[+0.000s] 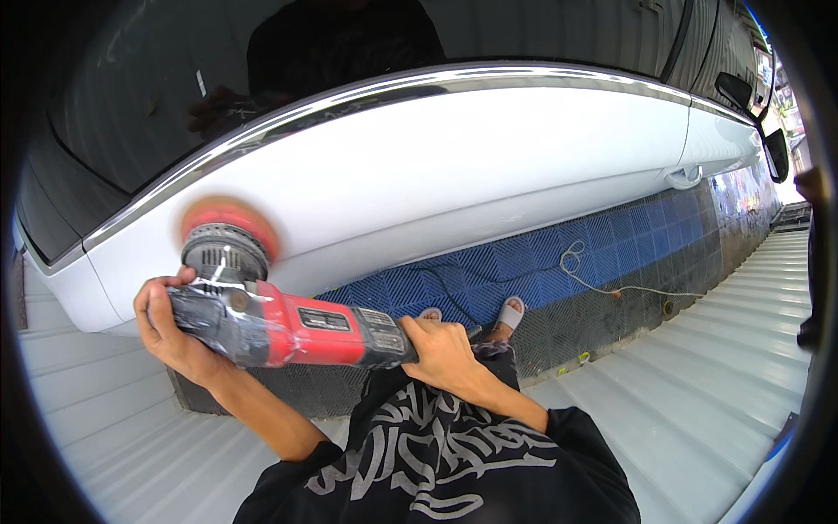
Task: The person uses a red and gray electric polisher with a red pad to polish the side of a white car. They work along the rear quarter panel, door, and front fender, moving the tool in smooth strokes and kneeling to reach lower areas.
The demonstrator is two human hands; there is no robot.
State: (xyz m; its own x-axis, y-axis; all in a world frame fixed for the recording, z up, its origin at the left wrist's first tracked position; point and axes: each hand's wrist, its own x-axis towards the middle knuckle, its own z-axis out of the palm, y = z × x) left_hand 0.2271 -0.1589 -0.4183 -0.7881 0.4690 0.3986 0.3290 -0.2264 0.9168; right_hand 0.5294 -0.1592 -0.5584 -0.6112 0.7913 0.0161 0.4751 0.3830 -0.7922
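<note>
A red and black car polisher (319, 330) lies across my front in both hands. My left hand (170, 327) wraps round its black head end, with the thumb on top near the grey vented collar. Farther back, my right hand (443, 349) grips the rear of the body, its fingers closed round the black end. The round red pad (229, 220), blurred at its rim as if spinning, is at the white car door panel (419, 166) on the left, below the window trim; its contact face is hidden.
Dark car windows (541, 35) reflect a person above the chrome trim (349, 100). A door handle (684, 177) and a side mirror (775, 155) sit to the right. On the blue and dark floor tiles (524, 253) lie a dark cable (447, 293) and a pale cord (602, 284). Ribbed grey metal (681, 375) stands behind me.
</note>
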